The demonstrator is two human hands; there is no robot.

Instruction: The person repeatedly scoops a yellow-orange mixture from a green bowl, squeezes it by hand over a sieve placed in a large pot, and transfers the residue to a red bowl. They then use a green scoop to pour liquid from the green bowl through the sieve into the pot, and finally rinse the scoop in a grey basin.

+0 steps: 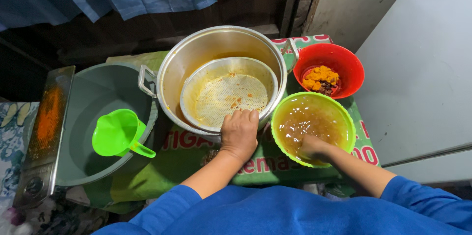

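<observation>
Metal pot (pixel 187 62), big, centre of frame on a green printed cloth (pixel 196 158), thin orange-brown liquid film on its inner wall. Grey tub (pixel 93 97) just left of it, touching at the pot's handle, a bright green plastic jug (pixel 120 134) lying inside. Metal strainer (pixel 228 92) tilted inside the pot, perforated bottom flecked with orange bits, its near rim resting on the pot's near rim. Green bowl (pixel 334 112) just right of the pot, full of cloudy brownish liquid. Red bowl (pixel 344 60) behind the green one, holds an orange pulp lump with dark bits. Flat grater board (pixel 46 122) stained orange at far left. Left hand (pixel 239 134) on the strainer's near rim, fingers together and curled over the edge, gripping it. Right hand (pixel 314 147) dipped into the green bowl's liquid at the near side; fingers submerged, can't tell their state. Blue sleeves at bottom.
</observation>
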